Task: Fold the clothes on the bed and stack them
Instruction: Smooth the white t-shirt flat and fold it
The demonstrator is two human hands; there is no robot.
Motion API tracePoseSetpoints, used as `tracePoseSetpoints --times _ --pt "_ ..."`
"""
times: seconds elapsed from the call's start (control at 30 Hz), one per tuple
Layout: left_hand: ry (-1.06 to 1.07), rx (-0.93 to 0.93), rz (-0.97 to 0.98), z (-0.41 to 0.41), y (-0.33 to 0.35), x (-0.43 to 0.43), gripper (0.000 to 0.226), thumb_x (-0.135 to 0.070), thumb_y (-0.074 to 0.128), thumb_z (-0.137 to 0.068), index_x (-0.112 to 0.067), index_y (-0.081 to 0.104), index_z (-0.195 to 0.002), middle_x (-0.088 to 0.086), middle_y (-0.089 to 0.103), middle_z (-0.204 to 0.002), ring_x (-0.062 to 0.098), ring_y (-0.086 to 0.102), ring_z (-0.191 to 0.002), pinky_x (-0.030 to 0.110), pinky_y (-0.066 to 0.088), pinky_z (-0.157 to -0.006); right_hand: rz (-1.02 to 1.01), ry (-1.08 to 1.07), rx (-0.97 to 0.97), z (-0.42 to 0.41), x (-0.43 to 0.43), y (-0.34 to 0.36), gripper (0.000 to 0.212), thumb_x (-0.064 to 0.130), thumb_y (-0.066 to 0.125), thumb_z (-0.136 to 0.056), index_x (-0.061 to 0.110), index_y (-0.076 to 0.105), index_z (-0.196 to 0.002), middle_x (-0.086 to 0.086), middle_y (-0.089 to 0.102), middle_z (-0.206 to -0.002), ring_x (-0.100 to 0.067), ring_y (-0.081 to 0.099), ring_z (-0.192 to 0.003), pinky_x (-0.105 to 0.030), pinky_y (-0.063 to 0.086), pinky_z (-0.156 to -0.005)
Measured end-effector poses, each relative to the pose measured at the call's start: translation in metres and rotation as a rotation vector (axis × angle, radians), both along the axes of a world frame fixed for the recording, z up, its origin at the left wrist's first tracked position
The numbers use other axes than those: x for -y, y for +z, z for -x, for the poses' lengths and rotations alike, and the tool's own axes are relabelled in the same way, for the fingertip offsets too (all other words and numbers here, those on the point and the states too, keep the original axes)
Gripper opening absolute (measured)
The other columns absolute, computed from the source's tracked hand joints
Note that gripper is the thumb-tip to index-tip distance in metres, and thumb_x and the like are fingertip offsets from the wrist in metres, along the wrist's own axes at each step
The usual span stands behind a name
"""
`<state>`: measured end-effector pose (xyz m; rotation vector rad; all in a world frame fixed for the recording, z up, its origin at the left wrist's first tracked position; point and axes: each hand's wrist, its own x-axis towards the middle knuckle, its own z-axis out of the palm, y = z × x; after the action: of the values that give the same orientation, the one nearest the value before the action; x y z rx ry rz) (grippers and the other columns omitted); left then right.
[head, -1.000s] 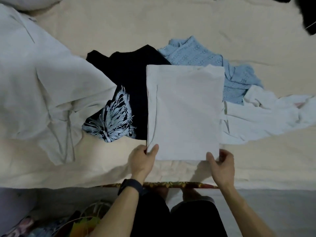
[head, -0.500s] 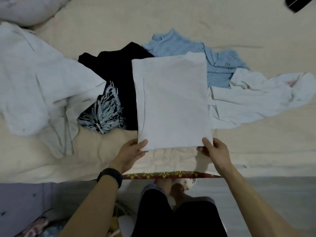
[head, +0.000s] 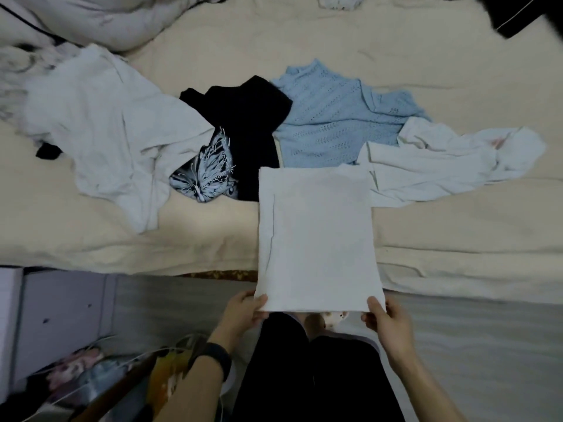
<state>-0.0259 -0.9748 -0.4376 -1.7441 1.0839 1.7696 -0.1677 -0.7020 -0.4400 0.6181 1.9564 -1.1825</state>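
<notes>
A folded white garment forms a flat rectangle that reaches past the near edge of the bed. My left hand pinches its near left corner and my right hand pinches its near right corner. Unfolded clothes lie beyond it on the bed: a black shirt with a butterfly print, a light blue knit top, a white garment to the right and a large pale garment to the left.
A grey duvet is bunched at the far left. A dark item lies at the far right corner. On the floor to the left stand a pale box and a bag of coloured things.
Both hands have pulled the folded white garment toward me, off the black shirt and blue top, so its near end now hangs past the bed edge. The view has shifted back.
</notes>
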Motion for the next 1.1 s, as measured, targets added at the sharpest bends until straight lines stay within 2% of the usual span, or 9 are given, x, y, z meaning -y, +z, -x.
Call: tracePoseSetpoints --times 0.13,0.27,0.43,0.63,0.7,0.77,0.9,1.0,1.1 --pt "0.038 0.041 -0.051 -0.036 0.010 -0.023 0.038 -0.015 0.064 -0.099 -0.007 0.051 -0.134 0.014 0.070 -0.104 0.017 0.069 -0.063 0.029 0.057 -0.059 -0.078 0.023 0.074 -0.034 -0.023 0.010 0.012 0.018 0.062 -0.099 0.007 0.067 -0.101 -0.007 0.075 -0.076 -0.029 0.072 -0.073 -0.054 0.057 -0.081" --pt "0.025 0.040 -0.041 -0.044 0.017 -0.027 0.043 -0.014 0.065 -0.098 -0.015 0.048 -0.137 0.018 0.070 -0.103 0.020 0.068 -0.062 0.028 0.055 -0.054 -0.128 0.103 0.120 -0.028 -0.025 0.015 0.010 0.016 0.062 -0.096 0.008 0.063 -0.102 -0.014 0.074 -0.086 -0.034 0.071 -0.081 -0.057 0.056 -0.087" --pt "-0.004 -0.122 0.149 -0.018 0.033 -0.015 0.039 -0.013 0.062 -0.098 -0.046 0.061 -0.118 0.006 0.073 -0.079 0.018 0.065 -0.058 0.026 0.054 -0.054 0.066 0.069 0.041 0.015 -0.006 0.033 0.028 0.006 0.059 -0.095 0.030 0.059 -0.110 -0.014 0.072 -0.073 -0.022 0.064 -0.057 -0.033 0.056 -0.059" --pt "-0.107 -0.311 0.119 0.046 0.044 0.044 0.018 -0.026 0.068 -0.094 -0.030 0.076 -0.109 0.001 0.068 -0.092 0.020 0.068 -0.078 0.027 0.050 -0.065 0.176 0.159 -0.039 0.096 0.033 0.041 0.014 0.010 0.070 -0.088 0.012 0.070 -0.102 -0.003 0.078 -0.086 -0.020 0.071 -0.069 -0.027 0.055 -0.058" --pt "-0.281 -0.338 0.198 0.069 0.034 0.068 0.022 -0.031 0.075 -0.088 -0.032 0.072 -0.110 -0.004 0.071 -0.089 0.013 0.069 -0.077 0.022 0.051 -0.064 0.053 0.277 -0.171 0.121 0.053 0.030 0.008 0.024 0.070 -0.089 0.020 0.071 -0.082 0.006 0.072 -0.073 -0.011 0.065 -0.060 -0.022 0.049 -0.056" --pt "-0.527 -0.312 0.408 0.095 0.016 0.085 0.011 -0.041 0.071 -0.091 -0.037 0.066 -0.101 -0.010 0.068 -0.084 0.001 0.065 -0.072 0.014 0.046 -0.062 -0.113 0.377 -0.331 0.141 0.072 0.011 0.027 0.039 0.065 -0.094 0.022 0.064 -0.073 0.008 0.064 -0.066 -0.009 0.057 -0.062 -0.026 0.041 -0.058" --pt "-0.679 -0.234 0.640 0.142 -0.026 0.098 0.036 -0.047 0.053 -0.101 -0.014 0.059 -0.088 0.008 0.060 -0.088 0.026 0.058 -0.080 0.035 0.043 -0.070 -0.220 0.325 -0.424 0.155 0.102 -0.030 0.036 0.041 0.045 -0.106 0.015 0.049 -0.081 -0.006 0.058 -0.077 -0.021 0.053 -0.072 -0.035 0.030 -0.061" --pt "-0.665 -0.155 0.643 0.159 -0.052 0.097 0.046 -0.053 0.040 -0.104 -0.018 0.042 -0.074 0.000 0.052 -0.072 0.020 0.049 -0.068 0.032 0.033 -0.059 -0.290 0.281 -0.386 0.159 0.115 -0.055 0.037 0.046 0.036 -0.107 0.017 0.046 -0.087 0.005 0.055 -0.073 -0.019 0.051 -0.068 -0.037 0.031 -0.061" --pt "-0.666 -0.097 0.679 0.166 -0.069 0.096 0.044 -0.057 0.033 -0.104 -0.023 0.040 -0.077 -0.002 0.051 -0.072 0.024 0.049 -0.070 0.037 0.032 -0.063 -0.379 0.305 -0.408 0.164 0.123 -0.072 0.039 0.050 0.029 -0.106 0.017 0.047 -0.095 0.005 0.053 -0.072 -0.029 0.049 -0.072 -0.038 0.033 -0.066"
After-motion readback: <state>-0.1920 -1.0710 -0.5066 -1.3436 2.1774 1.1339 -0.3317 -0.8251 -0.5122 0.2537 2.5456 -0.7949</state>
